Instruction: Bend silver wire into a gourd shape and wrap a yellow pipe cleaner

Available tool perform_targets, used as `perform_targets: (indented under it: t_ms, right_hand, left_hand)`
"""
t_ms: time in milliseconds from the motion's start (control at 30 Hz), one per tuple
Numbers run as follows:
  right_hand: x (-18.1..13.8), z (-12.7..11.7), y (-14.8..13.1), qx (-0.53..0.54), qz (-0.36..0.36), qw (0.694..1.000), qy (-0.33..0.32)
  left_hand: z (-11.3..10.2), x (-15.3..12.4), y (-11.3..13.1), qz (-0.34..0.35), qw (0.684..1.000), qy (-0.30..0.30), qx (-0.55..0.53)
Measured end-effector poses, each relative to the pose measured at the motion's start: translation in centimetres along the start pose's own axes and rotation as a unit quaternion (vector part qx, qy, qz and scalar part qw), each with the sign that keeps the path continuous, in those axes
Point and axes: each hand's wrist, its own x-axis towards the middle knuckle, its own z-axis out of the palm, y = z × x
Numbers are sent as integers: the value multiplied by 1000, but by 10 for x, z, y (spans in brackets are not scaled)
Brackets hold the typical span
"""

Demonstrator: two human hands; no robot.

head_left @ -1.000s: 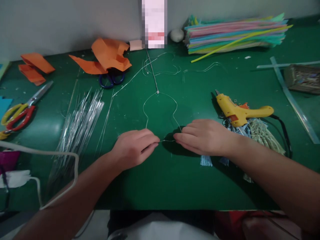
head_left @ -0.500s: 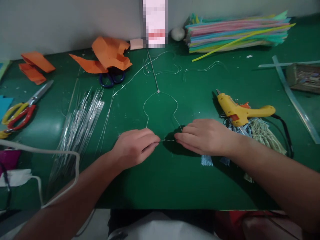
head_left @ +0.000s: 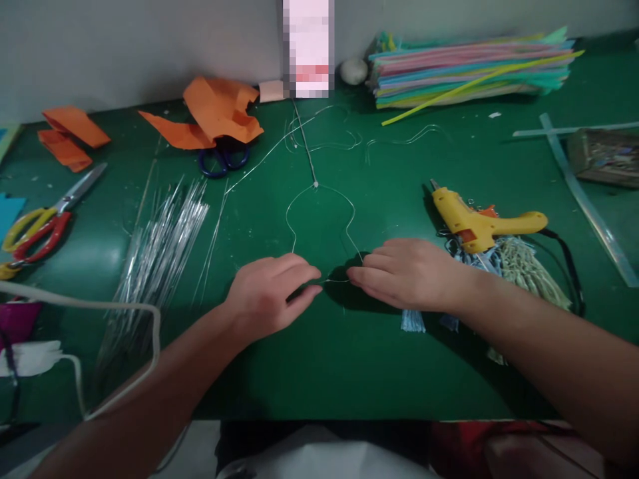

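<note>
A thin, pale wire (head_left: 354, 211) lies in a curvy loop on the green table, its top at a small whitish knob (head_left: 315, 184) on the end of a dark twisted stem (head_left: 305, 143). My right hand (head_left: 407, 274) pinches the wire's lower right part between thumb and fingers. At the lower left of the loop is my left hand (head_left: 272, 293), thumb and forefinger parted, with the wire's end close to their tips. Parts of the loop are hidden under both hands.
A yellow glue gun (head_left: 474, 216) rests on tassels (head_left: 532, 266) beside my right forearm. Silvery wires (head_left: 162, 246) and red-and-yellow scissors (head_left: 44, 226) lie left. Behind are orange paper (head_left: 219, 110), dark-blue scissor handles (head_left: 224, 159) and coloured pipe cleaners (head_left: 469, 70). A white cord (head_left: 154, 332) crosses near my left forearm.
My left thumb and forefinger have come apart, letting go of the wire. My right hand keeps its pinch in nearly the same place.
</note>
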Motion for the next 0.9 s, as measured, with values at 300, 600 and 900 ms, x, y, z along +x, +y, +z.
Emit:
perform_targets:
  t_ms: [300,600,900]
  right_hand:
    - [2,1,-2,-18,-5,1000,22]
    - [2,-3,-3,-22,-3,999,45]
    - [-3,-11,-4,-34,93,988,120]
  left_hand:
    - [5,9,7,45,998,44,28]
    - [-2,8,7,47,997,59,20]
    - [-7,-1,29,-135,975,61,-164]
